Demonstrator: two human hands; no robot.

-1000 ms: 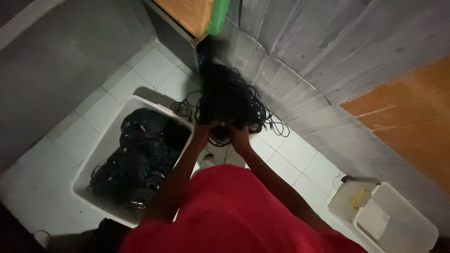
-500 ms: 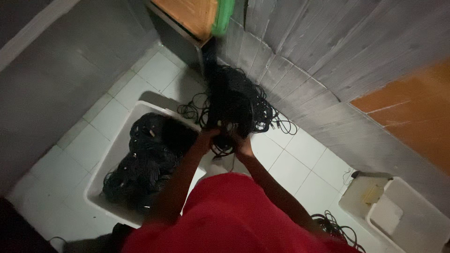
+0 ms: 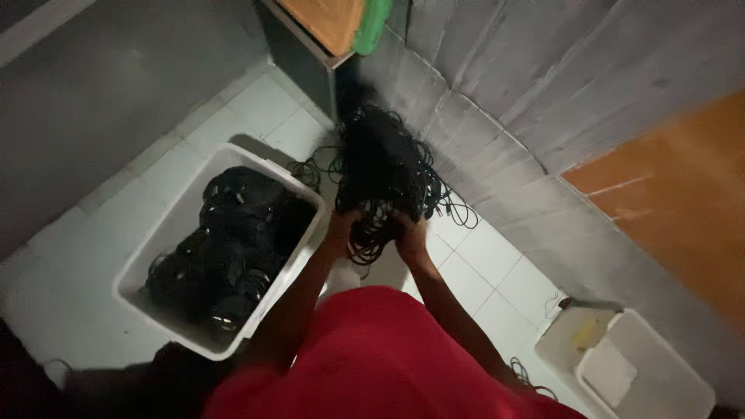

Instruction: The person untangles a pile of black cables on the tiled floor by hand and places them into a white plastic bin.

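Both hands — left hand (image 3: pixel 339 230), right hand (image 3: pixel 409 233) — grip a tangled black cable mass (image 3: pixel 384 167) over the tiled floor (image 3: pixel 481 256), fingers apparently curled in. Better: lift loops slowly, beside the white bin (image 3: pixel 167 233) of coiled cables.

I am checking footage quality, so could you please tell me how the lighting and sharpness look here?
Head view: dim and soft overall; the tangle of black cables merges into one dark mass; both hands show only as dark shapes; the white bin and floor tiles read clearest.
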